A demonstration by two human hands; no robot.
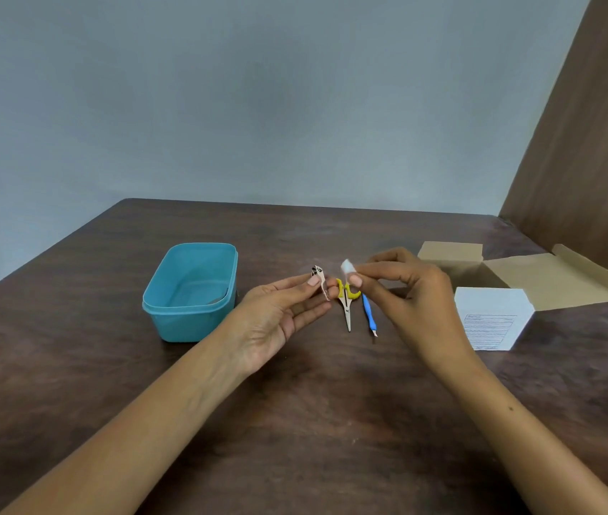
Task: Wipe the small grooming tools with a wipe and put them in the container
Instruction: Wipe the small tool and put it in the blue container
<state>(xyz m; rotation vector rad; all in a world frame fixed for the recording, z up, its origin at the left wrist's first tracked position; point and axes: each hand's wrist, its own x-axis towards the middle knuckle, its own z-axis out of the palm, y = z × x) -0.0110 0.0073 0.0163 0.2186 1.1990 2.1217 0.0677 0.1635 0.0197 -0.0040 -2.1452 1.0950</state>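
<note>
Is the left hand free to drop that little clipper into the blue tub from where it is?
Probably yes. The left hand pinches the nail clipper just right of the blue tub, whose top is open with no lid. Nothing lies between them on the table.

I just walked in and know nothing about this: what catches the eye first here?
Two hands meet mid-table: the left hand pinches a nail clipper, the right hand pinches a small white wipe. A teal container sits left; yellow-handled scissors lie between the hands.
</note>
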